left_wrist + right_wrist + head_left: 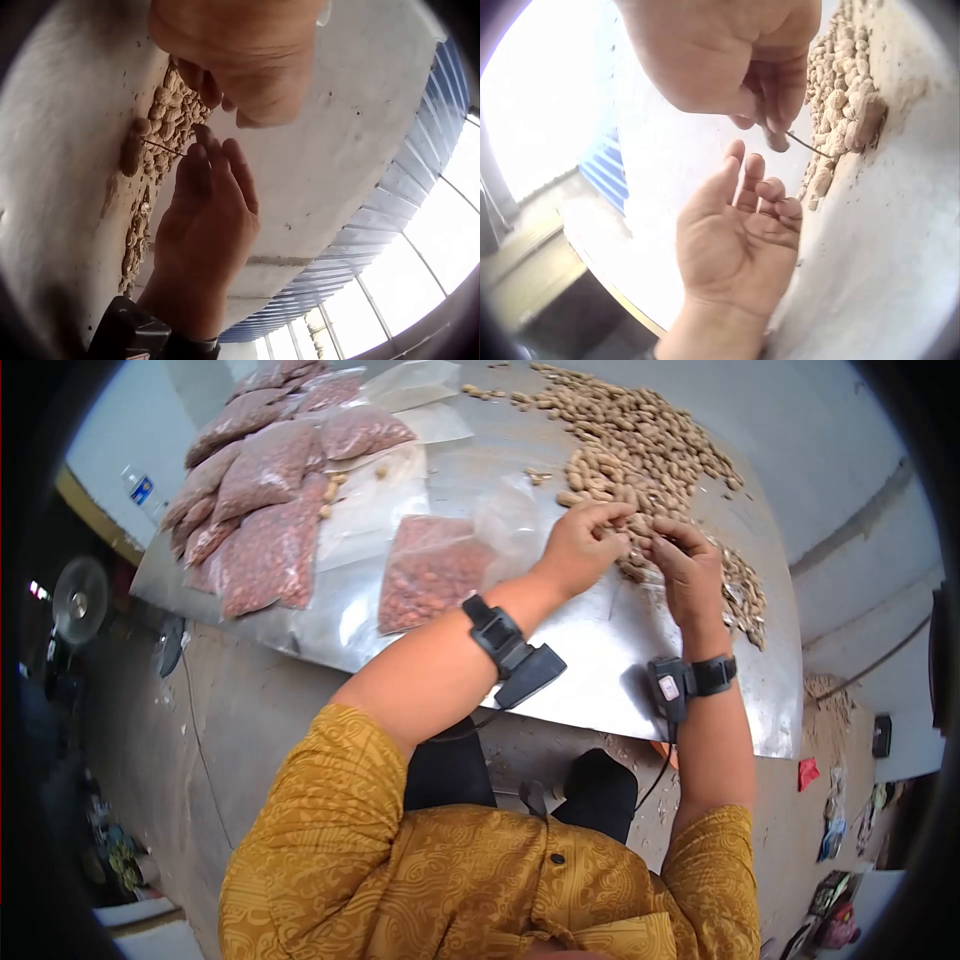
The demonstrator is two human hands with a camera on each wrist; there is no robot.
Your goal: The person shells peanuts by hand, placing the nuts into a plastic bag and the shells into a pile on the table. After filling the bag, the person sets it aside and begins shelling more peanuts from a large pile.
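My right hand point(690, 575) is raised over the near side of the peanut heap point(650, 445), thumb and fingertips pinched together. A thin dark peanut stem point(808, 145) sticks out from its fingertips, leading towards larger-looking unshelled peanuts point(866, 124) in the right wrist view. Close beside it, my left hand point(585, 548) hovers with its thumb and fingers apart. Its palm point(735, 251) faces up in the right wrist view, fingers loosely bent, nothing lying in it. Part of the left hand's fingers is hidden behind its own back in the left wrist view.
A filled clear bag of reddish peanut kernels point(430, 575) lies left of my hands on the metal table point(600, 660). More filled bags point(265, 490) are piled at the far left, near flat plastic bags point(375, 500). Peanut debris point(742, 595) lies at the right.
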